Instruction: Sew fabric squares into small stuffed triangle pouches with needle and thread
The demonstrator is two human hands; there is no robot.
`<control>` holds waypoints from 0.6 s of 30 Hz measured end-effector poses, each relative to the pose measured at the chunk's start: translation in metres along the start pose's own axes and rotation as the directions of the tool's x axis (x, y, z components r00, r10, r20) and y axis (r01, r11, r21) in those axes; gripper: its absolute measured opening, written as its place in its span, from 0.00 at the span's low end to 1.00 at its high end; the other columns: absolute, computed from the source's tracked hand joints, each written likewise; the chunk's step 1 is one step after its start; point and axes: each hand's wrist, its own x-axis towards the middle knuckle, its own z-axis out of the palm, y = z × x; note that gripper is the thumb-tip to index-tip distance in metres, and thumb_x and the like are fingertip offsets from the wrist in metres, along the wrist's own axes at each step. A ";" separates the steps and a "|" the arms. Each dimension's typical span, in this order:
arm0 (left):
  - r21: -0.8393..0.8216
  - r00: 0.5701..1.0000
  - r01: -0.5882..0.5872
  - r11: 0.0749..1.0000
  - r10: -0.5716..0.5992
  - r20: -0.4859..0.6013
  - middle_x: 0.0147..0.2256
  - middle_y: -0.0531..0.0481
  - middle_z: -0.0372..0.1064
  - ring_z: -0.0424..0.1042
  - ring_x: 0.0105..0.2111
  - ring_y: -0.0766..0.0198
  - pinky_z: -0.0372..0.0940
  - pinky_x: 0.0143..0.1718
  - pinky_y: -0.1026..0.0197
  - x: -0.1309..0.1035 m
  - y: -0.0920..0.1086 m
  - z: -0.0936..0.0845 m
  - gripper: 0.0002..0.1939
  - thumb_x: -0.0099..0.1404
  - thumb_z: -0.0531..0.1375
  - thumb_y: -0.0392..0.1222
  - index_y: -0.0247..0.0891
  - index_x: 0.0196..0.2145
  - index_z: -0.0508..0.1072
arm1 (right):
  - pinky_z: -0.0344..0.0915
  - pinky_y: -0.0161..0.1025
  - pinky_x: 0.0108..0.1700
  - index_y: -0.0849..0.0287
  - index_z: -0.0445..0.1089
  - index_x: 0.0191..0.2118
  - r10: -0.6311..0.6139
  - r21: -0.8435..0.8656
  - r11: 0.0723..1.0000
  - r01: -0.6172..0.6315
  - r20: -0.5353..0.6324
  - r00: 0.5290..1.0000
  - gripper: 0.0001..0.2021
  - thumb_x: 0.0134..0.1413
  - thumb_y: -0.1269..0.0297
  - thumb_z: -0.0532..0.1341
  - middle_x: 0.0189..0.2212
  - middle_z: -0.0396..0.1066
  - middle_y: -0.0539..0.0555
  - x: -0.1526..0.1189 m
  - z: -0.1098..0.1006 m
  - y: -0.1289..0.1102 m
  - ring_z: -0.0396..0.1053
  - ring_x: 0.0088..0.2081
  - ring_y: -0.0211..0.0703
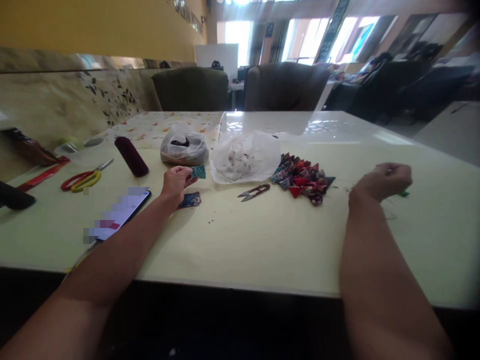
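Note:
My left hand [176, 181] pinches a small teal patterned fabric piece [198, 172] just above the table. Beneath it lies a short stack of dark blue patterned fabric pieces [190, 200] with a red edge showing. My right hand [386, 179] is raised far to the right, fingers closed; whatever they hold is hidden or too fine to see. Near its wrist a bit of green [404, 193] shows on the table. Between the hands are open thread snips [255, 192] and a heap of stuffed, pointed fabric pieces [303, 180] in many colours.
Behind the hands stand a white plastic bag [243, 155] of pale filling and another plastic bag [183, 147]. To the left lie a phone [122, 215], red and yellow scissors [86, 181], a maroon case [131, 156] and a clear container [82, 150]. Chairs [287, 86] line the far edge.

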 end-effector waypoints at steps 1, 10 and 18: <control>-0.010 1.000 -0.006 1.000 0.006 -0.013 0.24 0.53 0.68 0.70 0.28 0.68 0.74 0.38 0.57 0.001 0.001 -0.001 0.05 0.52 0.63 0.31 0.33 0.24 0.69 | 0.55 0.43 0.37 0.52 0.48 0.23 0.053 -0.058 0.997 -0.055 -0.025 0.998 0.21 0.52 0.87 0.51 0.25 0.61 0.51 0.000 -0.002 -0.001 0.59 0.29 0.37; -0.074 0.998 -0.044 0.996 0.041 -0.045 0.25 0.51 0.70 0.72 0.28 0.66 0.74 0.36 0.58 0.005 0.003 -0.002 0.05 0.51 0.63 0.31 0.34 0.25 0.69 | 0.53 0.47 0.40 0.50 0.46 0.23 0.143 -0.227 0.964 -0.140 -0.002 0.990 0.21 0.51 0.86 0.51 0.28 0.67 0.58 -0.010 -0.015 -0.023 0.63 0.32 0.44; -0.088 0.999 -0.042 0.995 0.043 0.008 0.26 0.52 0.69 0.72 0.29 0.66 0.74 0.36 0.58 0.002 0.006 0.000 0.06 0.50 0.64 0.34 0.35 0.26 0.68 | 0.56 0.45 0.35 0.57 0.62 0.28 0.031 -0.228 0.974 -0.002 0.122 0.992 0.13 0.48 0.84 0.52 0.25 0.67 0.58 -0.013 -0.015 -0.022 0.64 0.29 0.46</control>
